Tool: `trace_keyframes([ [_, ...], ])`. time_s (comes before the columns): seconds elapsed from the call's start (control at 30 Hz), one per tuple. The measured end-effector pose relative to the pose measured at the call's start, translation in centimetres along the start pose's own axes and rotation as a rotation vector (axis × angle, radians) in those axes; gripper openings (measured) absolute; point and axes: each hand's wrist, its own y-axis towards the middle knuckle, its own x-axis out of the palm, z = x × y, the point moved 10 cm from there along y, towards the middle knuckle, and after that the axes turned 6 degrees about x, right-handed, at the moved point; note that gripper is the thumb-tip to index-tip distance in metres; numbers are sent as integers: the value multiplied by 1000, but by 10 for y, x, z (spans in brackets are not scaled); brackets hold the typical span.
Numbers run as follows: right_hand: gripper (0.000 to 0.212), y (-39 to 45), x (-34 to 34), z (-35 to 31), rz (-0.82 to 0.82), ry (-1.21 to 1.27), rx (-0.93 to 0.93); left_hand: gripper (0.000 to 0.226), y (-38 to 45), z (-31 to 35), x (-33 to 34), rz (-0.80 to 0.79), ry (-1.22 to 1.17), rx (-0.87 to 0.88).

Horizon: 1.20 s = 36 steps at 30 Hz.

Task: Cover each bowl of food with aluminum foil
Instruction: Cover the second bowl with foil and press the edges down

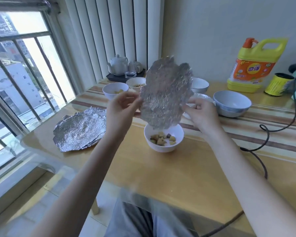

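Observation:
A crinkled round foil sheet [166, 93] stands almost upright in the air above a white bowl [163, 146] of cut food pieces. My left hand [121, 110] pinches its left edge. My right hand [201, 112] pinches its right edge. A stack of foil sheets [79, 129] lies flat on the table to the left. Two more white bowls with food, one [114, 89] and another [135, 82], stand at the back. A foil-covered bowl [204, 98] shows behind my right hand.
A blue-white bowl [231, 103] and a white bowl [199, 85] stand at the right back. A yellow detergent jug [253, 65], a yellow can [278, 86] and a black cable [263, 134] are at the right. A teapot tray [123, 71] sits by the window.

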Motion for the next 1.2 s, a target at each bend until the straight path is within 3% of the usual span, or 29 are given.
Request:
trace_keyframes([
  [0.07,13,2,-6,-27,25,-41,-117,20,10,26,8,-50,-16,150],
  [0.2,17,-8,-14,-33,-38,-54,-166,26,2,45,14,-165,134,378],
  [0.37,53,-19,-4,14,-175,-196,-240,12,-39,3,18,-335,506,554],
  [0.6,74,-8,26,44,-312,-434,-221,8,-43,-37,9,-324,649,488],
  [0.7,72,-7,31,54,-427,-338,-151,25,-41,-44,2,-314,684,460],
  [0.8,65,-2,31,56,-438,-292,-126,54,-44,-33,-2,-254,670,503],
  [0.9,65,2,21,46,-341,-167,-92,48,-43,-22,-5,-181,560,427],
  [0.97,57,0,5,27,-160,-176,-163,36,-45,-23,18,-352,532,325],
  [1.0,50,-2,5,16,-120,-223,-217,52,-50,-32,34,-495,574,251],
  [1.1,40,-19,49,11,-367,-473,-340,98,-63,-59,63,-763,718,72],
  [1.2,49,-21,71,39,-463,-845,-345,108,-65,-63,68,-754,726,-2],
])
